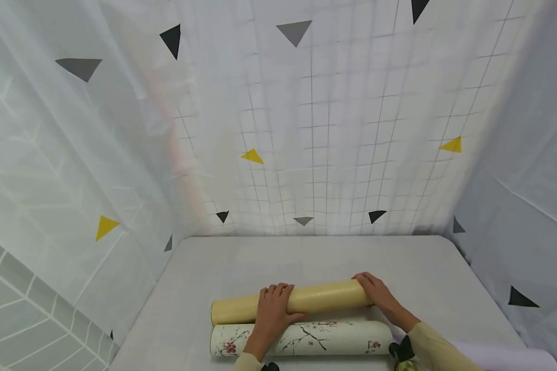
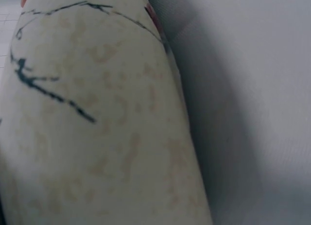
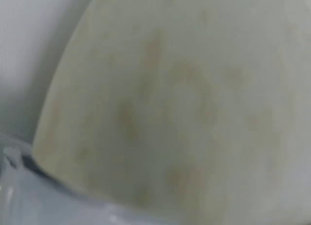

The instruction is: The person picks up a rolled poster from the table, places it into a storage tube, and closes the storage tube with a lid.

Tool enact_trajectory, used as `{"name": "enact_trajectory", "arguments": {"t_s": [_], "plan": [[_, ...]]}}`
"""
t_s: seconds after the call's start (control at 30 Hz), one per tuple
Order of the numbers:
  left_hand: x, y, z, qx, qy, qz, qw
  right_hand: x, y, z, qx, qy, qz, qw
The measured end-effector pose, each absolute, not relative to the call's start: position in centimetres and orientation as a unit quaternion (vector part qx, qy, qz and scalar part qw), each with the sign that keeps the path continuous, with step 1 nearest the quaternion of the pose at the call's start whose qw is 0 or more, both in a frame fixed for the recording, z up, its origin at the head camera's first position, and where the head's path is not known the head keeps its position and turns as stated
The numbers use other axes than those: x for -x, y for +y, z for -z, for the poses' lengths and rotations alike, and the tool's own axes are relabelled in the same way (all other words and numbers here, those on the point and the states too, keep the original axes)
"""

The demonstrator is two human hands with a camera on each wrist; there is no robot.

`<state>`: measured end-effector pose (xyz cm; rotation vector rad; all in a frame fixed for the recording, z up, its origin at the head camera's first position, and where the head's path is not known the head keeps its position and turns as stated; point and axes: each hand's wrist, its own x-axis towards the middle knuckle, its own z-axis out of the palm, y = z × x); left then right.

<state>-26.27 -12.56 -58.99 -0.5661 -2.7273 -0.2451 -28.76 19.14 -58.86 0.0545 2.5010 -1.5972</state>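
Observation:
A yellow wallpaper roll [image 1: 327, 297] lies crosswise on the white table in the head view, its right end slightly farther back. My left hand [image 1: 275, 312] grips it left of its middle, fingers over the top and thumb along the near side. At the right end, my right hand [image 1: 380, 296] holds it with fingers bent over the edge. Just in front lies a pale wallpaper roll [image 1: 343, 340] with dark branches and pink blossoms, under my left wrist. This floral roll fills much of the left wrist view [image 2: 112, 152]. A blurred pale, mottled surface [image 3: 170, 98] fills the right wrist view.
A white roll [image 1: 506, 355] lies at the table's front right, partly behind my right sleeve. Clear plastic [image 3: 29, 196] shows at the lower left of the right wrist view. White curtains [image 1: 343, 129] with triangles hang behind the table [image 1: 329, 252] and along both sides.

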Motion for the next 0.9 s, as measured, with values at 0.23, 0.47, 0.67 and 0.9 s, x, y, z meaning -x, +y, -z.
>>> {"name": "enact_trajectory", "arguments": {"t_s": [0.23, 0.47, 0.67, 0.9], "plan": [[26.5, -12.6, 59.0, 0.215, -0.954, 0.090, 0.187, 29.3, 18.6, 58.6, -0.054, 0.822, 0.558, 0.096], [26.3, -12.5, 58.9, 0.210, -0.959, 0.066, 0.176, 29.4, 18.0, 58.3, -0.079, 0.810, 0.573, 0.099], [26.4, -12.5, 58.9, 0.204, -0.964, 0.067, 0.154, 29.5, 17.6, 58.2, -0.089, 0.808, 0.574, 0.099], [26.3, -12.6, 59.0, 0.206, -0.963, 0.070, 0.158, 29.2, 17.8, 58.5, -0.063, 0.808, 0.578, 0.101]]}}
